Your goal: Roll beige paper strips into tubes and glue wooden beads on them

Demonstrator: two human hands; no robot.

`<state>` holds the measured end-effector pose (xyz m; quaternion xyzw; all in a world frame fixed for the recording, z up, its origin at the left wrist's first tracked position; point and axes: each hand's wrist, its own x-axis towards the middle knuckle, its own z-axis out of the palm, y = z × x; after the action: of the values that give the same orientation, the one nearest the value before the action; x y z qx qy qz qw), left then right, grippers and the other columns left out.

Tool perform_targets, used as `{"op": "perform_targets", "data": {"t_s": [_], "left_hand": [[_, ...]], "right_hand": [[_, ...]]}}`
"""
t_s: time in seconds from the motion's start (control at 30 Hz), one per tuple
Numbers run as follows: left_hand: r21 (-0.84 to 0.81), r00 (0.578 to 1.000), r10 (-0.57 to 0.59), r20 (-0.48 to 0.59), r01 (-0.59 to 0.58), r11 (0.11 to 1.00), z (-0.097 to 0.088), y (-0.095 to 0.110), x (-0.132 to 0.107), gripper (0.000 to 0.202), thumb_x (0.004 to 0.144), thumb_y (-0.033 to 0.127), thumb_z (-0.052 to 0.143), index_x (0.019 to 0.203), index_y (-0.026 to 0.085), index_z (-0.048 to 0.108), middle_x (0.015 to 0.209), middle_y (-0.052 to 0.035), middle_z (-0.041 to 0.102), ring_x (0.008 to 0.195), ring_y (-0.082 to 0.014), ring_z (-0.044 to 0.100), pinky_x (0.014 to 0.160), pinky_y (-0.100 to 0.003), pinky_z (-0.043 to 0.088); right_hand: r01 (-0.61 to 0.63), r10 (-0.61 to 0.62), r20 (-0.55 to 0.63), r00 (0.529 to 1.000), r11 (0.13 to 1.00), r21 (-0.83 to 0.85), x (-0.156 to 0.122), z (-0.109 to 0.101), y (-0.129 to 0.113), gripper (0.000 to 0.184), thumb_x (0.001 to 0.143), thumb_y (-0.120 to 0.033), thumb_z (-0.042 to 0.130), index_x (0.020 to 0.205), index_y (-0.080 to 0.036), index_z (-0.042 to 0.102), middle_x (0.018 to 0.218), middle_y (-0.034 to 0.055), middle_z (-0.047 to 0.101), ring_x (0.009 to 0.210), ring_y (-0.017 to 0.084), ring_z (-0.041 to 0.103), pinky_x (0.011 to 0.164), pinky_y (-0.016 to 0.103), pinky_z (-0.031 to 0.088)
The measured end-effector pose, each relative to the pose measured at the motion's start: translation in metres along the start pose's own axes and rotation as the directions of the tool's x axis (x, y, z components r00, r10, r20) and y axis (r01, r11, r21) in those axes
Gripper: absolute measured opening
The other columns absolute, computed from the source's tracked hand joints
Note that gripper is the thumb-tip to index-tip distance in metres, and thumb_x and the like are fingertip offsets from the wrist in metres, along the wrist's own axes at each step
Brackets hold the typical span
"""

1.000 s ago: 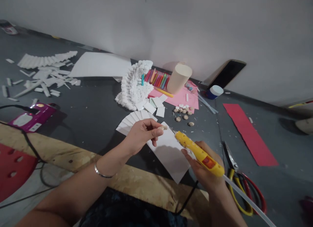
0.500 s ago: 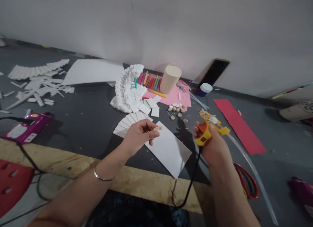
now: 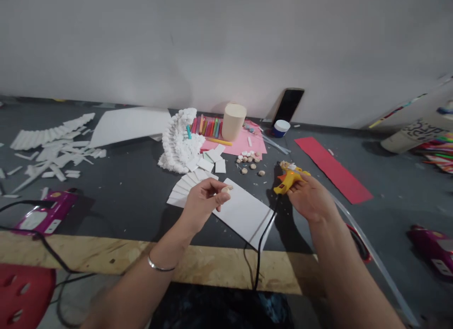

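My left hand is closed in a pinch on a small pale wooden disc, held above a white paper sheet. My right hand reaches to the right of the sheet. Its fingers rest on the handle of a yellow glue gun that stands on the dark table, its black cord running back toward me. More small discs lie just beyond the sheet. A fan of white cards lies under my left hand, with a white folded-paper sculpture behind it.
A beige cup, coloured sticks and pink paper sit by the wall, beside a leaning phone and a blue jar. A red strip and red scissors lie right. Paper scraps and a magenta device lie left.
My right hand has swung the glue gun away from the disc, moved it right and forward, and stood it on the table. My left hand keeps its pinch. The view has levelled out.
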<state>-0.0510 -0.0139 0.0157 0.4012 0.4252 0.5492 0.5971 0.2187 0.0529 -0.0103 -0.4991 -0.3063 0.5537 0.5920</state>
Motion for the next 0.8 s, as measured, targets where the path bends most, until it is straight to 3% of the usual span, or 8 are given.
{"op": "perform_targets", "data": {"t_s": [0.13,0.27,0.37,0.5,0.57,0.63,0.7,0.8], "left_hand": [[-0.172,0.992,-0.126,0.026,0.128,0.977,0.0,0.002,0.001,0.041,0.057,0.042,0.086,0.073,0.015,0.059,0.051,0.005,0.051,0.046,-0.0052,0.043,0.039,-0.014,0.035],[-0.275,0.972,-0.225,0.073,0.237,0.932,0.0,0.003,0.001,0.046,0.056,0.044,0.087,0.072,0.015,0.056,0.054,0.0052,0.049,0.047,-0.0039,0.041,0.038,-0.013,0.031],[-0.329,0.95,-0.292,0.109,0.312,0.891,0.001,0.002,0.001,0.045,0.057,0.041,0.087,0.069,0.014,0.053,0.06,0.0047,0.048,0.048,-0.0028,0.041,0.037,-0.012,0.029],[-0.344,0.913,-0.366,0.182,0.408,0.846,0.005,-0.001,0.0,0.041,0.062,0.037,0.085,0.07,0.012,0.053,0.063,0.0048,0.046,0.049,-0.0018,0.04,0.036,-0.011,0.029],[-0.332,0.895,-0.386,0.225,0.443,0.833,0.008,-0.002,0.0,0.039,0.064,0.036,0.084,0.073,0.012,0.054,0.062,0.005,0.045,0.049,-0.0016,0.039,0.036,-0.011,0.028],[-0.321,0.88,-0.397,0.26,0.467,0.824,0.01,-0.002,0.0,0.039,0.065,0.036,0.083,0.073,0.012,0.054,0.062,0.005,0.045,0.048,-0.0017,0.039,0.036,-0.011,0.028],[-0.309,0.869,-0.41,0.276,0.484,0.819,0.011,-0.002,0.0,0.038,0.066,0.037,0.083,0.072,0.012,0.054,0.061,0.0049,0.045,0.048,-0.0019,0.039,0.036,-0.011,0.028],[-0.288,0.856,-0.435,0.279,0.507,0.813,0.014,-0.002,0.0,0.038,0.065,0.036,0.083,0.07,0.013,0.053,0.061,0.0048,0.045,0.048,-0.002,0.04,0.036,-0.012,0.028]], "right_hand": [[-0.221,0.248,-0.121,0.961,0.954,0.201,-0.017,-0.007,-0.007,0.02,0.08,-0.02,0.049,0.09,-0.016,0.065,0.103,0.0106,0.068,0.095,0.014,0.068,0.073,0.02,0.06],[-0.289,0.327,-0.177,0.928,0.934,0.211,-0.051,-0.013,-0.007,0.022,0.081,-0.022,0.049,0.095,-0.014,0.065,0.112,0.0155,0.066,0.104,0.019,0.066,0.081,0.027,0.06],[-0.254,0.266,-0.07,0.961,0.956,0.144,-0.076,-0.009,-0.001,0.025,0.08,-0.027,0.056,0.101,-0.018,0.067,0.118,0.0113,0.065,0.108,0.02,0.064,0.089,0.03,0.056],[0.079,-0.038,0.164,0.986,0.965,-0.25,-0.084,0.009,0.001,0.024,0.078,-0.033,0.069,0.101,-0.025,0.069,0.103,0.0041,0.069,0.087,0.016,0.065,0.084,0.031,0.053],[0.28,-0.123,0.347,0.93,0.848,-0.451,-0.077,0.021,-0.002,0.021,0.079,-0.031,0.07,0.099,-0.025,0.069,0.096,0.0029,0.069,0.084,0.015,0.063,0.082,0.031,0.05],[0.421,-0.122,0.517,0.847,0.748,-0.514,-0.069,0.035,-0.005,0.021,0.081,-0.03,0.068,0.101,-0.023,0.068,0.09,0.0031,0.069,0.083,0.016,0.062,0.08,0.032,0.049],[0.474,-0.102,0.596,0.797,0.718,-0.51,-0.063,0.047,-0.005,0.024,0.081,-0.029,0.067,0.103,-0.022,0.067,0.089,0.0035,0.069,0.082,0.016,0.063,0.079,0.032,0.049],[0.468,-0.079,0.633,0.771,0.743,-0.478,-0.059,0.057,0.0,0.025,0.079,-0.028,0.067,0.103,-0.021,0.066,0.088,0.0037,0.071,0.08,0.016,0.064,0.077,0.031,0.05]]}}
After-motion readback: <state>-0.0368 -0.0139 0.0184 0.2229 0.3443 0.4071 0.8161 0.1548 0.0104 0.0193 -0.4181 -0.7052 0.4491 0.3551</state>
